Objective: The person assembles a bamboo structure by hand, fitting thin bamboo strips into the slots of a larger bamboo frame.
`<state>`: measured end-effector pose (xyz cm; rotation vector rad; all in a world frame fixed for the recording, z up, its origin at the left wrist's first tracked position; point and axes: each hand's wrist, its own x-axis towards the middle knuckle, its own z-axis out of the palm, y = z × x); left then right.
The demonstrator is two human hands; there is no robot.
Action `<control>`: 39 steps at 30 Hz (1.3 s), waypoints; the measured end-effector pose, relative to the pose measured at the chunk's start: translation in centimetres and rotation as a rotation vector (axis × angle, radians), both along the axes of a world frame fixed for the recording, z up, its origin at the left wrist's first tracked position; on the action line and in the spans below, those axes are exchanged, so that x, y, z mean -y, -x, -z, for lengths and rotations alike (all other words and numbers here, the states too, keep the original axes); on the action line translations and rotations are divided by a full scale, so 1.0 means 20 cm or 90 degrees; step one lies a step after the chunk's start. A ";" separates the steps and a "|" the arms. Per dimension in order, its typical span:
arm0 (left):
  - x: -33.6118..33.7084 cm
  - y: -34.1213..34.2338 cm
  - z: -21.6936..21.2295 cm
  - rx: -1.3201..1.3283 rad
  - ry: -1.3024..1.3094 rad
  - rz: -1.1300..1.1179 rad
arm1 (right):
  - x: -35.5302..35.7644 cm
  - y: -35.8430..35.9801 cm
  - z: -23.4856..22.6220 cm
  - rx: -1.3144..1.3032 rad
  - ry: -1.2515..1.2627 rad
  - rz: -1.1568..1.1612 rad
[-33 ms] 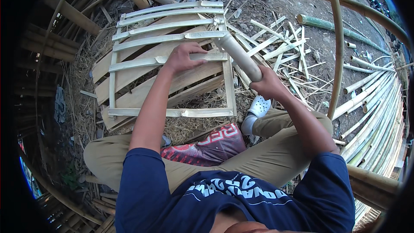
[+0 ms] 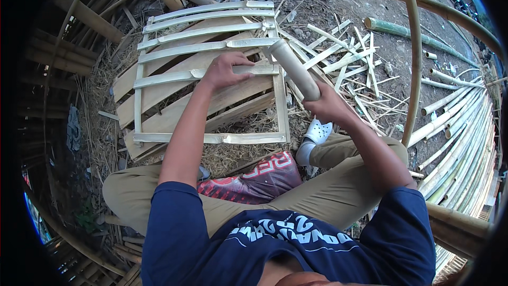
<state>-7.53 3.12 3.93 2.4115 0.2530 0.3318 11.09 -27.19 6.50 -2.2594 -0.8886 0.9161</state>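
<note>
My left hand [image 2: 227, 70] grips a pale bamboo slat [image 2: 164, 80] of a ladder-like frame, its thumb and fingers curled over the slat right of the middle. A thick, short bamboo club [image 2: 296, 70] is held in my right hand [image 2: 328, 103], fingers wrapped round its near end. The club's far end points up and left, over the frame's right side rail [image 2: 280, 111]. Whether it touches the frame I cannot tell. Several slats cross between the two side rails, and the nearest slat [image 2: 206, 138] lies in front of my left hand.
Wide flat wooden boards [image 2: 169, 114] lie beneath the frame. Split bamboo offcuts [image 2: 349, 58] are scattered to its right. Long bamboo poles [image 2: 455, 137] are heaped at far right, near an upright curved pole [image 2: 414, 58]. A red and dark printed sack [image 2: 264, 180] lies between my legs.
The bamboo club has tilted slightly, its far end shifting a little right and showing more of its end face. My right hand has moved slightly left. My left hand has stayed put.
</note>
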 end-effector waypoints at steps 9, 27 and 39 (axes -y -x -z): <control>0.00 0.00 0.00 -0.011 0.014 -0.007 | -0.02 0.06 0.14 -0.381 -0.137 -0.043; 0.06 -0.01 -0.01 -0.043 0.022 -0.052 | -0.07 -0.09 0.06 -0.217 -0.098 -0.040; 0.07 -0.01 0.01 -0.053 0.000 -0.087 | -0.06 -0.01 0.04 -0.392 -0.109 -0.044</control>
